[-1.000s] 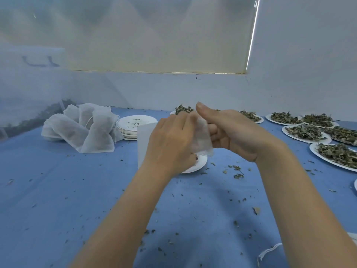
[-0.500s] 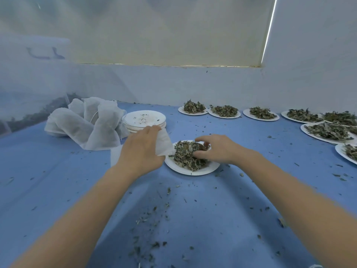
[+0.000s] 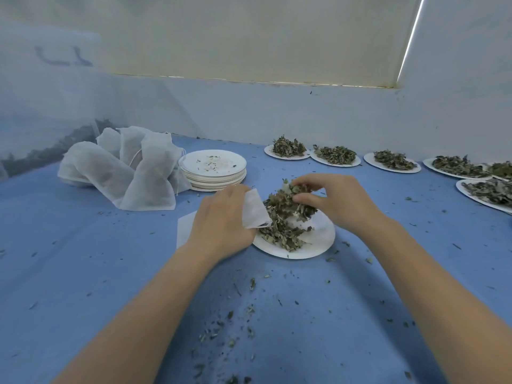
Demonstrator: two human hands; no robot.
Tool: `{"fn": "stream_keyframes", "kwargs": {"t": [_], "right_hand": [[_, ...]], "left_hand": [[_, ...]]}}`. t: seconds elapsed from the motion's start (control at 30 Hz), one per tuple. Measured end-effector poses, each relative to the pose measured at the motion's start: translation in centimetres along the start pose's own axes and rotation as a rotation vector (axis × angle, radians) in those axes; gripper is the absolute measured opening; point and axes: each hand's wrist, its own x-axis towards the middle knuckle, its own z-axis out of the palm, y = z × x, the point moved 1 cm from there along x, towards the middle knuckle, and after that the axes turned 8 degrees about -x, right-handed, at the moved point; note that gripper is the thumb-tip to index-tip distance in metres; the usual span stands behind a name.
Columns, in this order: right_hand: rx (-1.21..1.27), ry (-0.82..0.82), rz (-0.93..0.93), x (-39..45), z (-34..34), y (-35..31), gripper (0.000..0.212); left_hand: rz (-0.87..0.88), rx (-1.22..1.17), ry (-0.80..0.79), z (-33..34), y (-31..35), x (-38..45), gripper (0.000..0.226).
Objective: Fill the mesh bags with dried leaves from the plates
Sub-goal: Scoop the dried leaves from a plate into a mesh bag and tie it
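Work is under way, well short of complete. The person stands at the near edge of the table (image 3: pixel 83 273), which is covered in blue cloth and strewn with leaf crumbs.

Done so far, by the evidence: a heap of filled mesh bags (image 3: pixel 124 173) lies toward the far left of the table, bulging and drawn at the neck, and just beside it stands a stack of emptied plates (image 3: pixel 213 170) with only flecks on the top one. I judge that each emptied plate matches a filled bag, though the count of either cannot be read.

In hand: the left hand (image 3: pixel 221 220) grips an open mesh bag (image 3: pixel 253 209), fingers curled round its neck, mouth turned toward the working plate (image 3: pixel 313 239) in the middle of the table. The right hand (image 3: pixel 338 200) is closed round a clump of dried leaves (image 3: pixel 288 206), lifted just above the plate and close to the bag's mouth. Loose leaves remain on that plate, so this bag appears only begun; how much it already holds cannot be told.

Outstanding: a row of full plates (image 3: pixel 335 156) runs along the far edge and down the right edge, at least six in sight, all untouched. A white flat piece under the left wrist may be a spare bag; uncertain
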Motion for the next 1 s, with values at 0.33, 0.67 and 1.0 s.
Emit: {"fn": "stream_keyframes", "kwargs": {"t": [0.33, 0.67, 1.0], "right_hand": [[0.065, 0.078, -0.223, -0.1, -0.3, -1.7, 0.027], [0.201, 0.090, -0.137, -0.7, 1.6, -2.4, 0.023], [0.377, -0.119, -0.176, -1.0, 1.5, -3.4, 0.030]], "left_hand": [[-0.083, -0.114, 0.050, 0.2, 0.4, 0.2, 0.057], [-0.038, -0.174, 0.091, 0.8, 1.5, -0.1, 0.053], [0.017, -0.172, 0.084, 0.9, 1.7, -0.4, 0.059]]}}
